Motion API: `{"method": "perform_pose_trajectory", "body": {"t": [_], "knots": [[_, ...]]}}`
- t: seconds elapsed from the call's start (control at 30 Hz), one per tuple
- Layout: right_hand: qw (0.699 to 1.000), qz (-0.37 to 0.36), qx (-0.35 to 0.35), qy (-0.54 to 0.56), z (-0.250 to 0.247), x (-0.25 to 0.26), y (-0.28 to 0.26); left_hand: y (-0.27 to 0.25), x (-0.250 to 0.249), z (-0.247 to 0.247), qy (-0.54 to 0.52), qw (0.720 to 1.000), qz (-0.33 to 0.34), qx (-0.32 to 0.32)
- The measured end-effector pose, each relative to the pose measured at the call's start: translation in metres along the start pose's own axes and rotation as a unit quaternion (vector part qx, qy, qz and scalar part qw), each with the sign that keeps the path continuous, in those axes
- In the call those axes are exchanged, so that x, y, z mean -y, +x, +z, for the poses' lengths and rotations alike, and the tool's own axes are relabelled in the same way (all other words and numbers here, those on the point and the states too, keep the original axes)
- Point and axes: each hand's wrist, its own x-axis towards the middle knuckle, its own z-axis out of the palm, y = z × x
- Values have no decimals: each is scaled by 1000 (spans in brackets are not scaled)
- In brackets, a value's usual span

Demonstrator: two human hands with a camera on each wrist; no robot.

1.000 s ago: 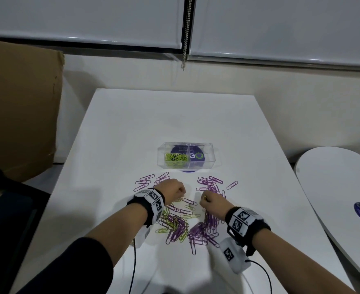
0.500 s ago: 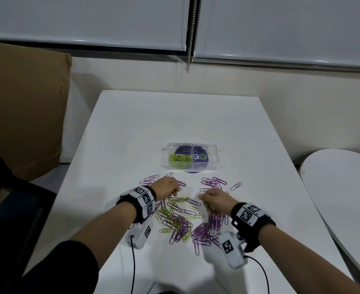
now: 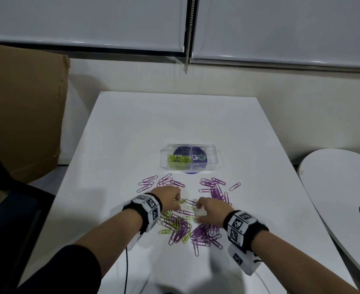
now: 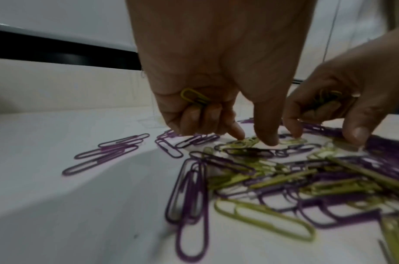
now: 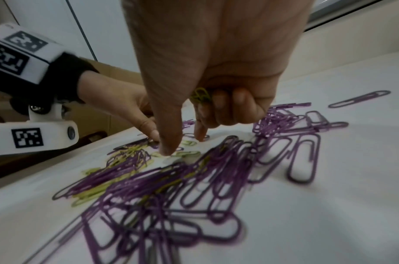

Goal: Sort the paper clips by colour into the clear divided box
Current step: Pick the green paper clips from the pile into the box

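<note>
A mixed heap of purple and green paper clips (image 3: 183, 227) lies on the white table (image 3: 174, 124). Behind it stands the clear divided box (image 3: 189, 159); its left compartment holds green clips (image 3: 178, 161), and I see no clips in its right one. My left hand (image 3: 166, 197) keeps green clips (image 4: 194, 97) in its curled fingers, while thumb and forefinger touch a green clip (image 4: 243, 142) on the table. My right hand (image 3: 212, 211) likewise holds green clips (image 5: 201, 95) in its curled fingers, thumb and forefinger down on the table among green clips (image 5: 186, 153).
Loose purple clips (image 3: 151, 182) lie left of the box front, more purple clips (image 3: 215, 187) to the right. A cardboard box (image 3: 22, 111) stands at the left. A second white round table (image 3: 340, 198) is at the right. A cable (image 3: 126, 270) hangs by my left forearm.
Both hands have stayed over the heap. The right hand has spread its thumb and forefinger onto the table from a closed fist. The head view has shifted slightly.
</note>
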Motion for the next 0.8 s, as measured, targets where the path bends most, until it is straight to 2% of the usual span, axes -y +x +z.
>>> {"method": "perform_pose_trajectory", "body": {"t": [0.1, 0.23, 0.47, 0.67, 0.8], "knots": [[1000, -10, -20, -12, 2, 2, 1, 2, -5, 2, 7, 1000, -6, -23], [1000, -4, -27, -13, 0, 8, 6, 3, -6, -1, 5, 1000, 0, -22], [1000, -12, -23, -8, 2, 9, 16, 2, 1, -9, -44, 997, 24, -57], [993, 0, -43, 114, -2, -1, 13, -8, 18, -14, -135, 988, 5, -74], [977, 33, -63, 198, -5, -4, 12, -17, 22, -16, -152, 987, 9, -55]]}}
